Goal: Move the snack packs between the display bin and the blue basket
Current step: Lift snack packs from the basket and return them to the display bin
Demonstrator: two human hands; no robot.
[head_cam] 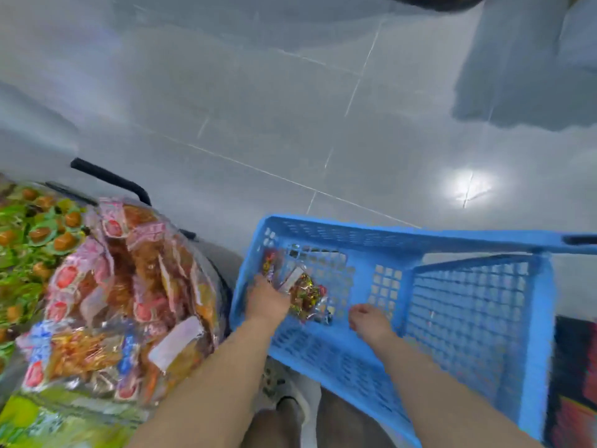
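The blue basket (478, 240) stands on the floor in front of me, tilted. A few shiny snack packs (308, 295) lie in its left end. My left hand (268, 300) reaches into the basket and its fingers curl down onto those packs, with the fingertips hidden. My right hand (368, 320) hovers over the basket's grid floor just right of the packs, fingers loosely curled and holding nothing. At the left, the display bin (213, 270) is heaped with pink and orange snack packs (129, 279).
Green and orange sweets (35, 237) fill a neighbouring bin at the far left. A black handle (109, 179) sticks up behind the bins. Grey floor tiles (290, 124) stretch ahead. My shoe (290, 402) shows below the basket. A dark red object (571, 383) sits at the right edge.
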